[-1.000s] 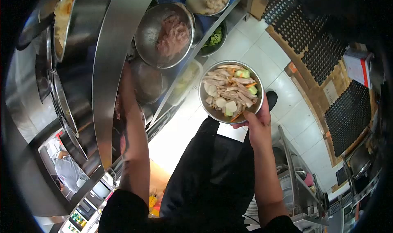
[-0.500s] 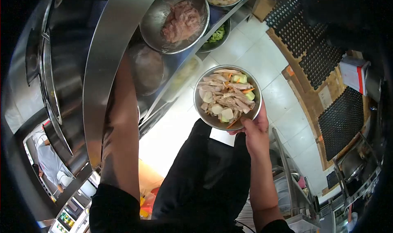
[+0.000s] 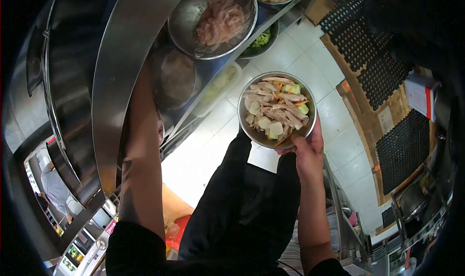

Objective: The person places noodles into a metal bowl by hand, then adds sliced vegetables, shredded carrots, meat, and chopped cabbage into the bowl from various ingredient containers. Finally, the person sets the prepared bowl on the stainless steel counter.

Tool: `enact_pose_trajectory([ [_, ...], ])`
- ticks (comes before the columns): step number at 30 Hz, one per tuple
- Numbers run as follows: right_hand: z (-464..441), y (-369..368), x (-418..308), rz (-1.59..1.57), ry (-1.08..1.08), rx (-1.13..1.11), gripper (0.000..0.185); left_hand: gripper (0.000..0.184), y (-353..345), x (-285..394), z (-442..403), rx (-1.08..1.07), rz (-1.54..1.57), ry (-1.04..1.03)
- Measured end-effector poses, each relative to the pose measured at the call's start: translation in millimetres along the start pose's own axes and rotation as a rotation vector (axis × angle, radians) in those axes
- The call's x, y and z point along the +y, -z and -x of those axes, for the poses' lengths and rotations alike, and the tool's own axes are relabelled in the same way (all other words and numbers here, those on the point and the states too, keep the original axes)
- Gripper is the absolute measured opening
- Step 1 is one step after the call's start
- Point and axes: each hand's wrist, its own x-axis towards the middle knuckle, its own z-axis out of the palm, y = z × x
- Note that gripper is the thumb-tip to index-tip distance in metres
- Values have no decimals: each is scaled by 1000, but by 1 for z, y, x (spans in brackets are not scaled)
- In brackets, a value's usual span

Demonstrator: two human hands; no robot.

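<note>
My right hand [image 3: 310, 152] grips the near right rim of a steel bowl [image 3: 243, 126], thumb on the inside edge and fingers beneath. In that bowl lie sliced meat [image 3: 288, 115], pale round slices, green vegetable chunks and carrot strips. On the left, my left forearm [image 3: 143, 150] reaches in beneath a curved steel edge [image 3: 107, 82]; the hand itself is hidden. Close to where it disappears stands a covered round container [image 3: 177, 77]. Beyond that, a larger steel bowl [image 3: 186, 21] holds raw pinkish meat [image 3: 220, 21].
At the top, another bowl [image 3: 276, 0] contains pale food pieces. Lower down are a bowl of green vegetables [image 3: 261, 38] and a clear tub [image 3: 220, 89]. Perforated black mats [image 3: 402, 140] lie over cardboard at right. Through an opening at lower left, another person's light clothing [image 3: 58, 186] shows.
The bowl in my right hand has shifted slightly right and up in the view. The counter's bowls have also shifted right, with the camera view. My left arm stays reached in under the steel edge.
</note>
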Motion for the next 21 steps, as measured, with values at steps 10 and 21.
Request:
enact_pose_trajectory([
  [10, -13, -24, -5, -70, 22, -80, 74, 29, 20, 81, 54, 7, 737, 180],
  [21, -8, -56, 3, -137, 29, -193, 77, 34, 12, 159, 144, 52, 236, -526],
])
